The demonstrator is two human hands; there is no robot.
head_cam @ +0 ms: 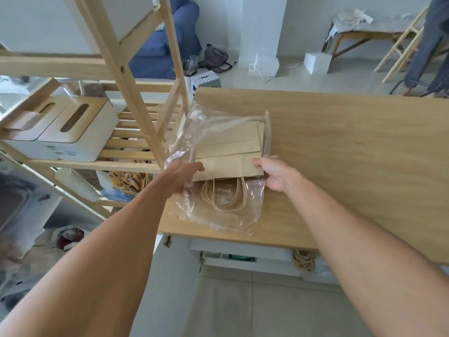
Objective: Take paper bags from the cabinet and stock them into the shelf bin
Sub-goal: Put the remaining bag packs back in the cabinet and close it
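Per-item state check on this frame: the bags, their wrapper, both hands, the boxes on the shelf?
paper bags: flat stack, partly inside wrapper, on the countertop
plastic wrapper: open, crumpled
left hand: gripping wrapper
right hand: fingers on the stack's edge
tissue boxes: lids on, on wooden shelf

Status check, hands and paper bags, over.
Left hand gripping plastic wrap. Right hand on paper bags, grip unclear. Bags on wooden countertop, still wrapped, not yet binned.

The paper bags [228, 152] lie inside a plastic sleeve [218, 207] on the countertop's [340, 152] near-left corner. The slatted shelf unit [136, 132] stands left, holding two tissue boxes [73, 132].
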